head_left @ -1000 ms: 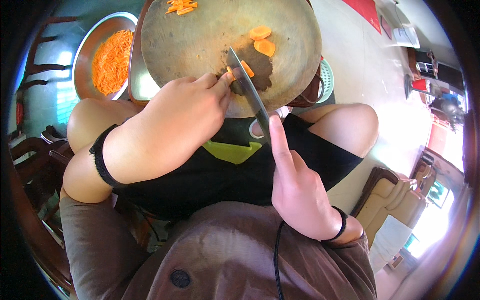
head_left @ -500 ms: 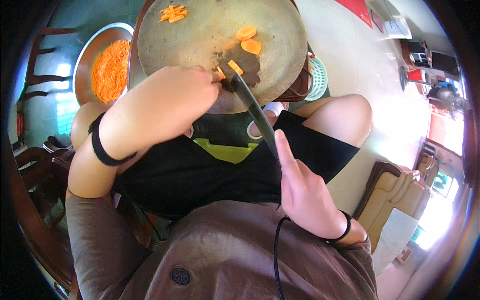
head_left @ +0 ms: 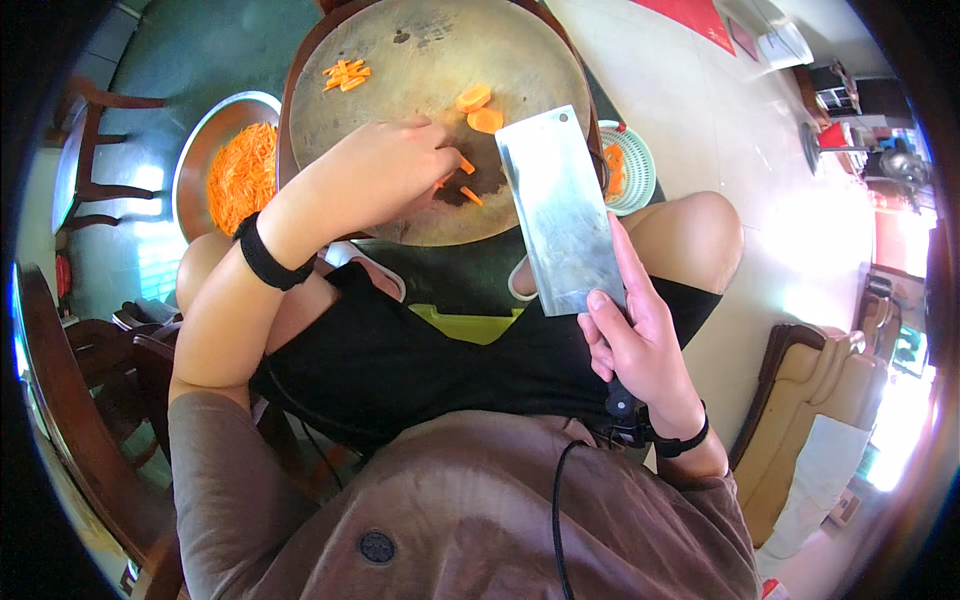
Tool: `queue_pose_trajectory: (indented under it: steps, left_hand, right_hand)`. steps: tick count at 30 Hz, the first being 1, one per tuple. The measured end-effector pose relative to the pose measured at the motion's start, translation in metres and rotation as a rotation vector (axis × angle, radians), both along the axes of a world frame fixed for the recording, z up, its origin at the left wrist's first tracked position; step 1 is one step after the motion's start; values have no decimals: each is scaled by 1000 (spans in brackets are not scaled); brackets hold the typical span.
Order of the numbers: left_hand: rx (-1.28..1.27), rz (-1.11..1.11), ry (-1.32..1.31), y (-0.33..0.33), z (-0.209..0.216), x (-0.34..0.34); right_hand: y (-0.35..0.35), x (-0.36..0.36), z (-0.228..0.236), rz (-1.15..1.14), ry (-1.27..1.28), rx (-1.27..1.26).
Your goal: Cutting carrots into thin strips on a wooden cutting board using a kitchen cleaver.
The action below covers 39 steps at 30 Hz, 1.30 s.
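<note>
On the round wooden chopping board (head_left: 540,60), my left hand (head_left: 400,168) is closed, fingers curled down at small carrot sticks (head_left: 467,166). It seems to pinch some of them, though the fingertips are partly hidden. One loose carrot stick (head_left: 472,197) lies just beside the fingers on a dark wet patch. My right hand (head_left: 645,345) grips a cleaver (head_left: 562,210) by its black handle, the broad blade turned flat and raised over the board's right edge. Two thick carrot slices (head_left: 480,108) rest right of centre, and a small pile of carrot sticks (head_left: 346,75) sits at the far left.
Left of the board stands a metal basin (head_left: 190,180) heaped with shredded carrot (head_left: 243,180). To the right is a pale green basket (head_left: 640,172) with orange carrot pieces. A yellow-green container (head_left: 465,325) shows between my legs. Wooden chairs (head_left: 95,150) stand left; a sofa (head_left: 815,400) is right.
The cleaver has left the carrot and swung up and to the right, its blade turning from edge-on to flat. My left hand stays at the carrot sticks. The view has shifted slightly.
</note>
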<state>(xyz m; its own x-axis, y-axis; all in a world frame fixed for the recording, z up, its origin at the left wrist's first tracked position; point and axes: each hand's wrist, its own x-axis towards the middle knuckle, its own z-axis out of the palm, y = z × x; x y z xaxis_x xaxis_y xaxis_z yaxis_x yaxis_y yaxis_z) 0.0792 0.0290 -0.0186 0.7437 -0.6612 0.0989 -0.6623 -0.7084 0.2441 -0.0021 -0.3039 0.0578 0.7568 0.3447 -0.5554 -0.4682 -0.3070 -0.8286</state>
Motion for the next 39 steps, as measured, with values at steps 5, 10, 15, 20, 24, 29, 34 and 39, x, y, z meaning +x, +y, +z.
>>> queue_pose_trajectory:
  steps: [5, 10, 15, 20, 24, 29, 34, 39]
  left_hand:
    - [-56, -54, 73, -21, -2, -6]
    - [49, -100, -80, -32, -8, -7]
    - [133, -44, -129, -27, -5, -1]
    - [21, 395, -126, 55, 16, 35]
    - [-13, 535, -110, 98, 0, 59]
    - [-145, 358, -111, 109, 2, 67]
    - [-199, 227, 39, 59, 12, 38]
    - [-221, -40, 105, 5, 0, 21]
  right_hand:
    - [-1, -2, -5, -9, 41, 5]
    - [-1, -3, -9, 2, 56, 9]
    - [1, -3, -9, -25, 49, -12]
    - [-1, -3, -11, -19, 23, 10]
    - [-1, -2, -18, 2, 6, 10]
    - [-5, 0, -15, -12, 37, 0]
    - [-6, 0, -17, -7, 0, -41]
    - [-1, 0, -25, 50, -184, -109]
